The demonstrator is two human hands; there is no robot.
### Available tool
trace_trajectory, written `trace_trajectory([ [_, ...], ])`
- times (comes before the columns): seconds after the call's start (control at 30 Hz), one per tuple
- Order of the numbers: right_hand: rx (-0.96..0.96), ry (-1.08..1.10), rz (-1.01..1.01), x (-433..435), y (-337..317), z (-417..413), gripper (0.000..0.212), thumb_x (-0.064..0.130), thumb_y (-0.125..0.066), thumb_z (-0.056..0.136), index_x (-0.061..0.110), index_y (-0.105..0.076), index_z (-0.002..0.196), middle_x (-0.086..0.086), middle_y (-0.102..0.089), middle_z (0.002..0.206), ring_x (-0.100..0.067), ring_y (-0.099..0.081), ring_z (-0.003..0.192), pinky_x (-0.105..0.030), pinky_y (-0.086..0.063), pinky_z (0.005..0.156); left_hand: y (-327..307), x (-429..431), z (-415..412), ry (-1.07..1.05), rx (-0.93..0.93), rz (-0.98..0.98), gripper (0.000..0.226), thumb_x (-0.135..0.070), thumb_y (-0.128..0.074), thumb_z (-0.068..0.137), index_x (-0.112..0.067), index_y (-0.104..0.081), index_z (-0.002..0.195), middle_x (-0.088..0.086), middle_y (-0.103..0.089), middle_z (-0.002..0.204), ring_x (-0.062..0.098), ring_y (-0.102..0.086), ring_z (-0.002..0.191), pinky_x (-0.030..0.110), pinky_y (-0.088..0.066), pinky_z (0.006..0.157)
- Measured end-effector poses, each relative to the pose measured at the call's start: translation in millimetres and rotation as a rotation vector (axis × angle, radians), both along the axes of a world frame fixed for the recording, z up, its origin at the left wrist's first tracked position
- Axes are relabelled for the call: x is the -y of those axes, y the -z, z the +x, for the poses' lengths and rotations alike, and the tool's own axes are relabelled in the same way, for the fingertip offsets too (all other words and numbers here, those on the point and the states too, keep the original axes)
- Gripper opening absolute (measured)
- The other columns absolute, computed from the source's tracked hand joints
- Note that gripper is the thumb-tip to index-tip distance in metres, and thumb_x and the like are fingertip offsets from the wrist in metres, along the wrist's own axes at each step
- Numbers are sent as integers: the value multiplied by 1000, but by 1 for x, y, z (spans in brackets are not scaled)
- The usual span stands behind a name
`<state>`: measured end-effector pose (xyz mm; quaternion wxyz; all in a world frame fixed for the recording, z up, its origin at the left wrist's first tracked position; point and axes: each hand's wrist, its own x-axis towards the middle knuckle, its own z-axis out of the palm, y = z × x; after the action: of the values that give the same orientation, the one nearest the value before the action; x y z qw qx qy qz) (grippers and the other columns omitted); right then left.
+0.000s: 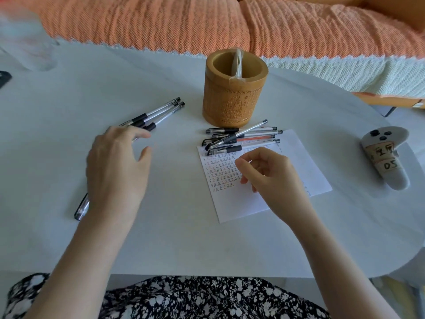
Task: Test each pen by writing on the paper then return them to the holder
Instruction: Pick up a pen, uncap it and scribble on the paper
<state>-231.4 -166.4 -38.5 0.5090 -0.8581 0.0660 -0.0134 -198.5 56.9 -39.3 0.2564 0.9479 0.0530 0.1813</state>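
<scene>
A carved bamboo pen holder [234,100] stands mid-table with only a scrap of clear plastic [238,63] in it. In front of it several pens [241,137] lie piled across the top edge of a white paper [287,157] with rows of written marks. Three more black-capped pens [158,113] lie to the left. My left hand [115,166] hovers open beside them, fingertips close to their caps. A single pen [81,208] lies partly hidden under my left wrist. My right hand [269,176] is over the paper, fingers loosely curled, holding nothing.
A white handheld controller [386,155] with taped labels lies at the table's right. An orange-covered sofa [161,21] runs along the far edge. A dark object [3,79] peeks in at the left edge. Orange packaging [391,101] sits beyond the right rim.
</scene>
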Motion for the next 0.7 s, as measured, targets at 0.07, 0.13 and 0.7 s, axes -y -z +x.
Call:
trace_trajectory([
  [0.07,4,-1,-6,-1,0,0,10,25,-63,87,18,-64,81,1,-66,64,1,-53,47,-13,-39,52,2,-11,-5,-78,-102,36,26,-13,-64,83,-14,-63,108,17,-55,110,40,-49,106,47,-41,89],
  [0.13,3,-4,4,-3,-1,0,9,24,-63,87,17,-64,80,1,-66,63,1,-53,47,-13,-38,52,4,-17,-9,-145,-201,57,28,-13,-62,85,-11,-58,112,21,-48,117,41,-41,112,48,-38,89],
  [0.7,21,-152,216,-29,-4,2,22,33,-59,91,12,-66,91,0,-64,62,-13,-49,50,-16,-38,50,-30,-10,-23,170,43,-506,26,-8,-68,81,-24,-48,84,-8,-65,88,-5,-60,72,6,-43,59],
])
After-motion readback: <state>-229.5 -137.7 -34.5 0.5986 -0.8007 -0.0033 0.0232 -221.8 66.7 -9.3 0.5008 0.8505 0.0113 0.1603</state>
